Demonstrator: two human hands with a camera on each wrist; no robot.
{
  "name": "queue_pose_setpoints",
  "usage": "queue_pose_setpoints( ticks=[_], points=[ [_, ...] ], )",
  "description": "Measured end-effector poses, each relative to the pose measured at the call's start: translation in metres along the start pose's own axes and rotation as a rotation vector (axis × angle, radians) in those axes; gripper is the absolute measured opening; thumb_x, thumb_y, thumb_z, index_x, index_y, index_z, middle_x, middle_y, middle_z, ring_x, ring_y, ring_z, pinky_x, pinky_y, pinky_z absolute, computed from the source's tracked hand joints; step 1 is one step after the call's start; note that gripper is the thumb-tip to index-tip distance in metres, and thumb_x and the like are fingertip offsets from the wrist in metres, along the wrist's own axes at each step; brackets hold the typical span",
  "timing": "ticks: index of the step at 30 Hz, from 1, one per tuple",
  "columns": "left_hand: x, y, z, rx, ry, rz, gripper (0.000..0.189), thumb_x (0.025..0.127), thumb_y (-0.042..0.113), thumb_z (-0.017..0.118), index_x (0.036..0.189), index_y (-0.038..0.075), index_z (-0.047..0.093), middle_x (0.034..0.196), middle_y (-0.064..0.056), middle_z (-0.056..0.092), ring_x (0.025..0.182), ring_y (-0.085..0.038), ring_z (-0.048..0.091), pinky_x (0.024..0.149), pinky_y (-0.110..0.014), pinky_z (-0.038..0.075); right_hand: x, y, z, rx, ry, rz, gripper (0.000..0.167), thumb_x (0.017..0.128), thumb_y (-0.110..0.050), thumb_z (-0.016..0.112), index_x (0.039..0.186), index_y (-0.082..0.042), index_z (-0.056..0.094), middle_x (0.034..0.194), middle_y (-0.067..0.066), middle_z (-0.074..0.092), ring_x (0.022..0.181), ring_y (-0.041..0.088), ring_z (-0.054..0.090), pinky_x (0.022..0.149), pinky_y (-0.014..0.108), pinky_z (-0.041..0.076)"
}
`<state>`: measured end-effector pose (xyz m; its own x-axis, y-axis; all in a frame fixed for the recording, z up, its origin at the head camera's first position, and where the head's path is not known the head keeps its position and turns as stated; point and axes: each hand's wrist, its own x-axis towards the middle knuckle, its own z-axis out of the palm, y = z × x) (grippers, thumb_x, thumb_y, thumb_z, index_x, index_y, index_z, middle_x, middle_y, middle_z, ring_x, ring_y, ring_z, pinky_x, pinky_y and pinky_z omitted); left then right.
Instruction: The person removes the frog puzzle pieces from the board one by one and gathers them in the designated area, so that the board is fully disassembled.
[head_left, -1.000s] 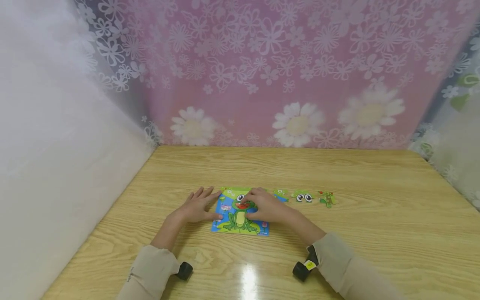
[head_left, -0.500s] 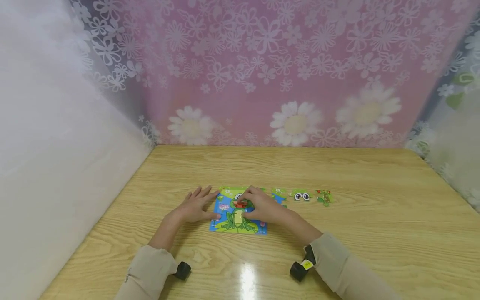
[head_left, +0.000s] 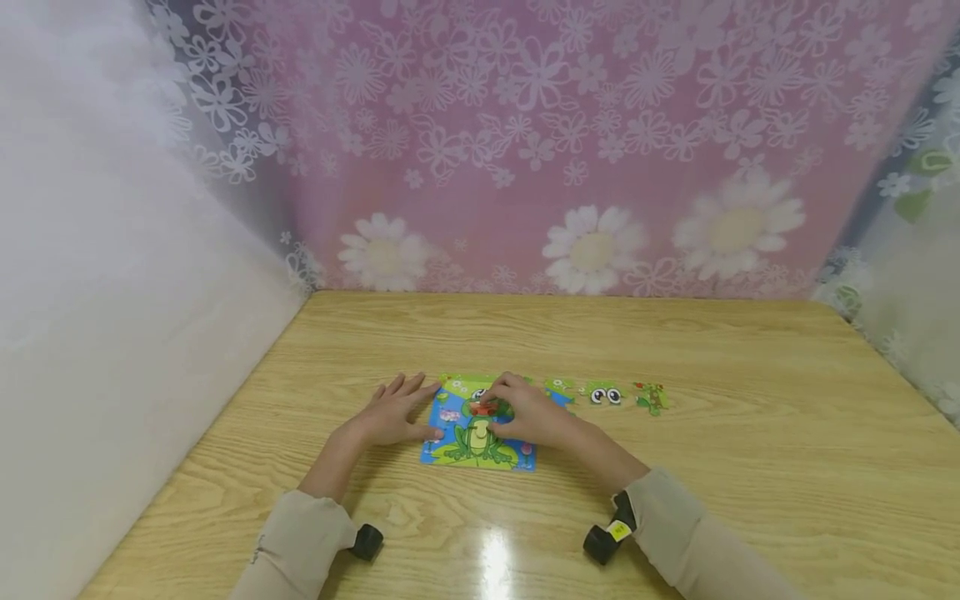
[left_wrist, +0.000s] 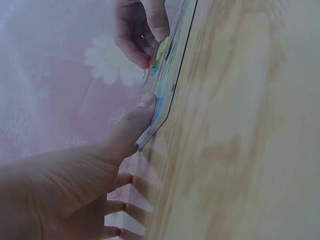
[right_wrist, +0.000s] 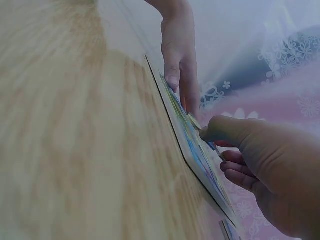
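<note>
The right hand (head_left: 527, 415) is holding a tilted puzzle piece (left_wrist: 160, 52) in a pinching grip over the frog puzzle board (head_left: 432, 456), which is lying on the counter (head_left: 720, 492). The left hand (head_left: 390, 418) is resting with its grip spread at the board's left edge, thumb touching it. To the right, a two-eyed piece (head_left: 606, 395) is lying near a brown-and-green piece (head_left: 652, 398).

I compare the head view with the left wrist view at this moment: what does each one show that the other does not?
Head view only: the eyes piece, other loose pieces beside it, and the sleeves.
Left wrist view only: the board and the held piece nearly edge-on.
Both: the two hands, left at the board, right pinching that piece, the table and the flowered cloth.
</note>
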<state>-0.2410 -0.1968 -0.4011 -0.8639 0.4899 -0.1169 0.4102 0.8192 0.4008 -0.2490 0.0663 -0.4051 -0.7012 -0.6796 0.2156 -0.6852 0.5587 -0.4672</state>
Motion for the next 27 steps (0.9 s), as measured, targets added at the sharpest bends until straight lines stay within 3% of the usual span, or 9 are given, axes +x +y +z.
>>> queue_pose_setpoints(
  ticks=[7, 19, 27],
  points=[
    [0.0, 0.001, 0.0, 0.002, 0.005, 0.001, 0.084, 0.081, 0.057, 0.059, 0.147, 0.016, 0.026, 0.15, -0.018, 0.011, 0.134, -0.043, 0.001, 0.103, -0.06, 0.0, -0.012, 0.004, -0.013, 0.07, 0.015, 0.008, 0.028, 0.083, -0.015, 0.068, 0.11, -0.01, 0.063, 0.106, 0.0, 0.049, 0.091, 0.016, 0.05, 0.071, 0.028, 0.046],
    [0.001, -0.002, 0.002, -0.014, 0.004, 0.001, 0.083, 0.081, 0.055, 0.061, 0.147, 0.016, 0.026, 0.15, -0.017, 0.01, 0.134, -0.042, 0.0, 0.103, -0.059, -0.001, -0.052, 0.027, -0.043, 0.055, 0.064, -0.002, 0.024, 0.083, -0.012, 0.066, 0.108, -0.009, 0.064, 0.109, 0.001, 0.05, 0.093, 0.022, 0.052, 0.073, 0.036, 0.048],
    [0.001, -0.002, 0.003, -0.017, 0.005, -0.007, 0.084, 0.08, 0.056, 0.061, 0.147, 0.017, 0.026, 0.151, -0.016, 0.01, 0.135, -0.04, 0.0, 0.104, -0.058, -0.002, -0.079, 0.044, -0.056, 0.044, 0.135, 0.017, 0.027, 0.078, -0.003, 0.069, 0.104, -0.009, 0.066, 0.106, -0.001, 0.052, 0.095, 0.023, 0.053, 0.075, 0.04, 0.048]
  ],
)
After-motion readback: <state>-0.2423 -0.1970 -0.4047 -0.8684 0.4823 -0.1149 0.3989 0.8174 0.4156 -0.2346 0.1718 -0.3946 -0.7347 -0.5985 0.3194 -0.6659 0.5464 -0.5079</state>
